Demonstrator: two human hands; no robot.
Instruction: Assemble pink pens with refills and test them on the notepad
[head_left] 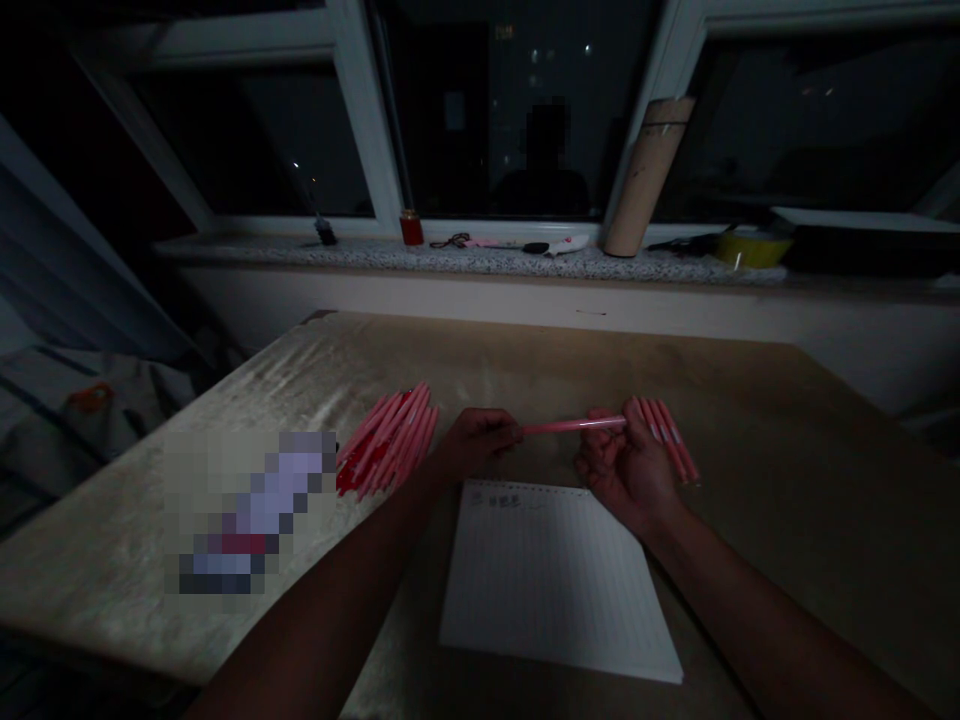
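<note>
A slim pink pen (pixel 559 427) lies level between my two hands, above the table and beyond the lined paper (pixel 555 590). The fingertips of my left hand (pixel 478 442) pinch its left end. Its right end is gripped by my right hand (pixel 634 468), thumb on top and fingers curled beneath. Close beside my right hand is a short row of pink pens (pixel 666 437), side by side and slanted. Left of my left hand, a bigger heap of pink pens (pixel 401 440) rests on something red (pixel 352 468). Handwriting shows at the paper's top left.
A blurred-out, pixelated object (pixel 262 505) lies on the left of the table (pixel 480 350). Along the granite sill (pixel 510 262) stand a cardboard tube (pixel 649 180), a small red jar (pixel 411 227) and a yellow tape roll (pixel 752 247). Dark windows rise behind.
</note>
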